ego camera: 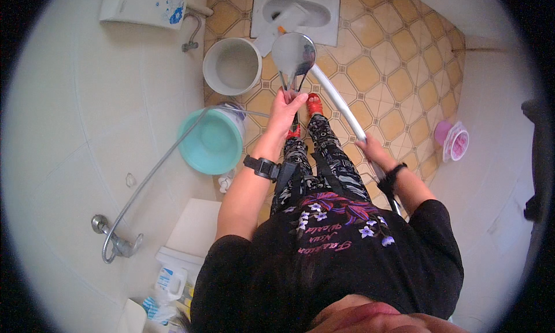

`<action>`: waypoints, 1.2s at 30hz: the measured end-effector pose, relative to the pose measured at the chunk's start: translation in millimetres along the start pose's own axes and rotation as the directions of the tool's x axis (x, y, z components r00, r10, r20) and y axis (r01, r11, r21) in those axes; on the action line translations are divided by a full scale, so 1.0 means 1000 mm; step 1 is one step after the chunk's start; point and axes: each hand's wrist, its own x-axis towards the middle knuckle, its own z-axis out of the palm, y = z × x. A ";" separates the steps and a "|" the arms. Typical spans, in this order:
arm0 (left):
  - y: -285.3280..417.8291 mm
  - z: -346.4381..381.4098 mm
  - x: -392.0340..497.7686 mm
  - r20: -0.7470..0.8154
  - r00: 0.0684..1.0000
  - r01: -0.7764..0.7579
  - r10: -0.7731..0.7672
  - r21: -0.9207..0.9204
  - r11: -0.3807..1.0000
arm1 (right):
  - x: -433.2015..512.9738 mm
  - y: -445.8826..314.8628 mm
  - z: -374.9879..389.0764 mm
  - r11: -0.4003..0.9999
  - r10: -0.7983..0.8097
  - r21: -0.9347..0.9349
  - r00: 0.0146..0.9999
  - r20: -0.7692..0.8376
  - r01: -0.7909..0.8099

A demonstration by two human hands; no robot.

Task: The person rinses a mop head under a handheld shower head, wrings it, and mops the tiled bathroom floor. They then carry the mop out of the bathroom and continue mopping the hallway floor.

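My left hand [289, 105] is closed around the handle of a round chrome shower head [291, 51], held out over the floor. A metal shower hose [158, 164] hangs from the wall mixer tap [121, 245], crosses a teal basin and runs to my left hand. My right hand [376, 150] grips a pale mop pole [340, 101] beside my right leg. The pole slants away and passes behind the shower head. Beyond it, whitish mop strips [292, 17] lie partly in the squat toilet [329, 23]. Whether water is flowing I cannot tell.
A white bucket [208, 66] stands by the left wall, with the teal basin [211, 144] nearer me. A lidded white cistern [138, 6] hangs above. Against the right wall sits a pink bin [443, 131] with a bag liner. Bottles [170, 281] crowd the lower left.
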 end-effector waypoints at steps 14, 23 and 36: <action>0.002 -0.019 -0.015 -0.130 0.991 -0.024 0.024 0.003 1.000 | 0.147 -0.194 -0.026 0.981 -0.191 -0.046 0.976 -0.106 0.187; 0.021 0.020 -0.007 -0.023 1.000 0.019 -0.016 0.142 0.990 | 0.053 -0.018 -0.080 0.906 -0.314 -0.380 0.898 -0.309 0.186; 0.039 0.050 0.010 0.122 0.992 -0.057 0.031 0.213 0.975 | -0.154 0.126 -0.033 0.964 0.260 0.149 0.908 -0.329 -0.222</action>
